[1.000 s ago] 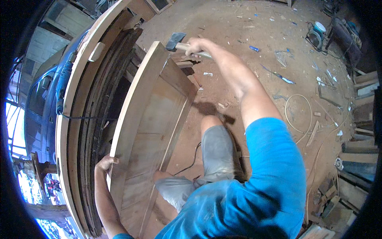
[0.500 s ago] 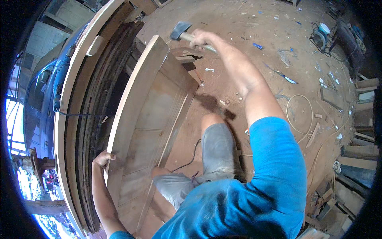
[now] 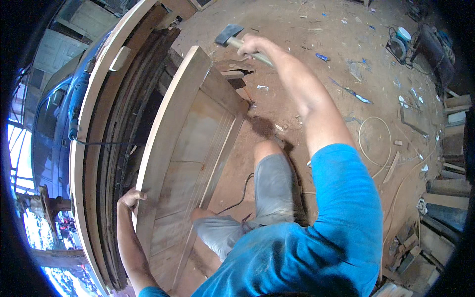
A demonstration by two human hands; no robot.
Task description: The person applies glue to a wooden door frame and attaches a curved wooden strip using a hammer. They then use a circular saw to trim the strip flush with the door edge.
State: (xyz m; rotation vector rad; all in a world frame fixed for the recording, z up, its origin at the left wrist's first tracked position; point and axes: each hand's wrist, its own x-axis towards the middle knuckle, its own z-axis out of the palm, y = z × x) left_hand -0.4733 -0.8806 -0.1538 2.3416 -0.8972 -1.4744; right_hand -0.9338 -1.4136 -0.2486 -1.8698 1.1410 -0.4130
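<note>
Clasping, curled left (image 3: 132, 198) and right hands (image 3: 251, 45) hold a wooden panel's edge (image 3: 166, 106) and a hammer handle (image 3: 235, 42), respectively.

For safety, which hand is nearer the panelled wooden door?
Left. The left hand grips the panelled door by its edge; the right hand holds the hammer apart from its far end.

Littered brown floor (image 3: 277, 20), blue vehicle (image 3: 58, 163) and bright daylight (image 3: 37, 227) left

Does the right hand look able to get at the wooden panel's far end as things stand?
Probably yes: the right hand grips a hammer near the far end of the wooden panel, and nothing visible blocks the gap between. The left hand holds the panel's edge, away from that end.
</note>
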